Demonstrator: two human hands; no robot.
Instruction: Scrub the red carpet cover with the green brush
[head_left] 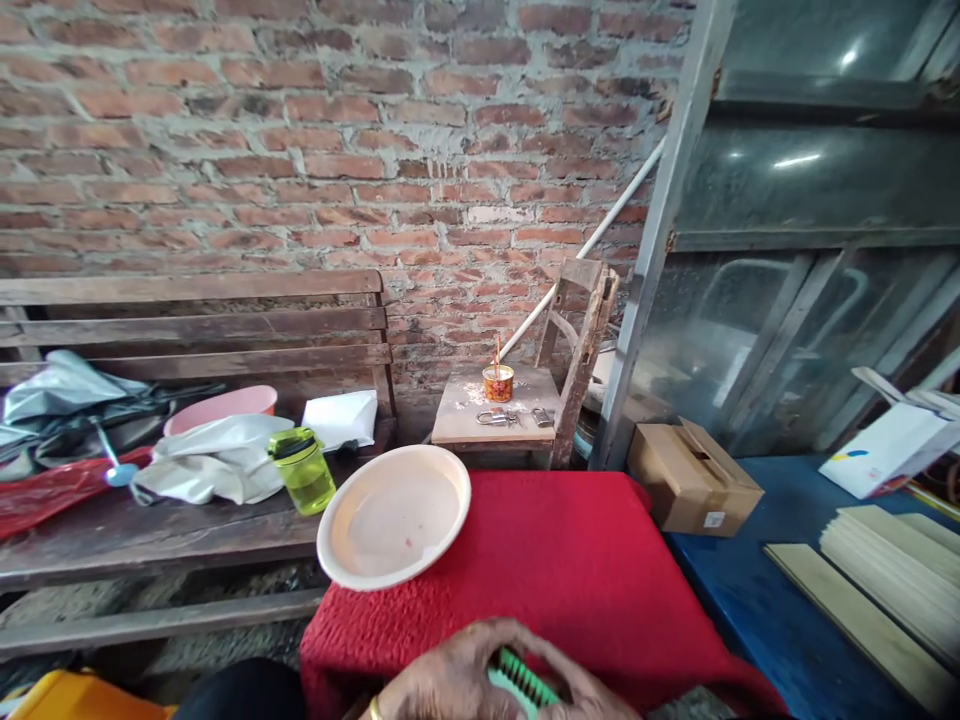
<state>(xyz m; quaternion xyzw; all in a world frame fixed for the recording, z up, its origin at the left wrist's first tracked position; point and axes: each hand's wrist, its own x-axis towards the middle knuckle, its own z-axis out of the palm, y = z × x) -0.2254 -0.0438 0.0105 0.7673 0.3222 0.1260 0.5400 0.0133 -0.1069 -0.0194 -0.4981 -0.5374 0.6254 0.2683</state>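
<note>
At the bottom edge, my left hand [454, 675] curls round a green piece with a row of dark slots or bristles [521, 682]; its exact kind is unclear. Something gold-coloured circles the wrist side of this hand. My right hand [592, 695] closes on the same green piece from the other side, partly cut off by the frame. Both hands are low over the near edge of a red cloth-covered table [555, 560]. Beyond them, a wide cream basin [397, 515] rests on the table's left part, with a small reddish speck inside.
Left stands a wooden bench [225, 535] with a green bottle [304, 475], pale cloth [225, 455] and a pink basin [225, 405]. A chair [450, 425] ahead bears a patterned cup [498, 385] and padlocks [495, 417]. Right are a cardboard box [686, 480] and stacked boards [892, 575].
</note>
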